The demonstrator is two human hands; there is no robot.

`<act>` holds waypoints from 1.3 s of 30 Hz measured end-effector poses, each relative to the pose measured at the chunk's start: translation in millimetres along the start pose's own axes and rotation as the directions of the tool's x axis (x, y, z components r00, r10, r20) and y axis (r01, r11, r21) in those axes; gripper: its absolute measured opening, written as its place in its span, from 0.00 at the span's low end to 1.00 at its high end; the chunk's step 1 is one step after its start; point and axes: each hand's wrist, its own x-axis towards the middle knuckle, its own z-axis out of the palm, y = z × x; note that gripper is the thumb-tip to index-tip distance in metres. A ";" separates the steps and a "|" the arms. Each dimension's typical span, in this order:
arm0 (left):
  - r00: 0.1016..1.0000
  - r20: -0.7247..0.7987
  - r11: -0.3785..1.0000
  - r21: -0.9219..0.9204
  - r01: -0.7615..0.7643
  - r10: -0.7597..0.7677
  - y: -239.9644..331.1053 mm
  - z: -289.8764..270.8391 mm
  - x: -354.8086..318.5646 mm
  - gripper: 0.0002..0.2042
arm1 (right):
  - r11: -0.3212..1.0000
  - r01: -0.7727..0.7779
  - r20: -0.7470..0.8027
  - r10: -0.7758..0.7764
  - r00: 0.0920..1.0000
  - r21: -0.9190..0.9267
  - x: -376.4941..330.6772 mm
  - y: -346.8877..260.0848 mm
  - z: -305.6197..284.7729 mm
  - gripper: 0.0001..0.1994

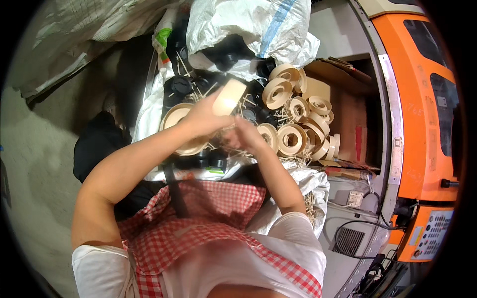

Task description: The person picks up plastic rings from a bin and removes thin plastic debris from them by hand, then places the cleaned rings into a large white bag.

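My left hand (206, 118) grips a cream plastic spool part (229, 97), held tilted above a pile of parts. Under that hand lies a large cream ring (175, 115). My right hand (244, 135) is close beside the left, fingers curled near the lower edge of the held part; whether it grips anything is hidden. Thin cream plastic sprue sticks (290, 160) lie scattered among the parts. Black round parts (180, 85) sit just beyond my hands.
Several cream spools (293, 139) are heaped at the right, next to a cardboard box (348, 114). White woven sacks (248, 25) lie at the back. An orange machine (422, 99) with a grey keypad panel (435, 231) stands at the right. Concrete floor (35, 149) is at the left.
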 end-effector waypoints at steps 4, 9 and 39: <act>0.921 -0.185 0.937 -0.140 0.321 -0.343 1.8 -23.7 4.0 0.36 | 0.289 -0.179 -0.320 -0.573 0.755 -0.940 -2.3 29.2 -58.1 0.33; 0.901 -0.254 0.620 0.658 0.428 -0.352 -20.9 -49.5 -4.2 0.23 | 0.361 -0.294 -0.436 -0.420 0.796 -0.885 30.4 152.4 -175.1 0.34; 0.949 -0.312 0.995 -0.096 0.006 -0.036 -1.5 13.0 47.0 0.27 | 0.667 -0.058 -0.478 -0.467 0.744 -0.743 130.2 51.1 -135.5 0.35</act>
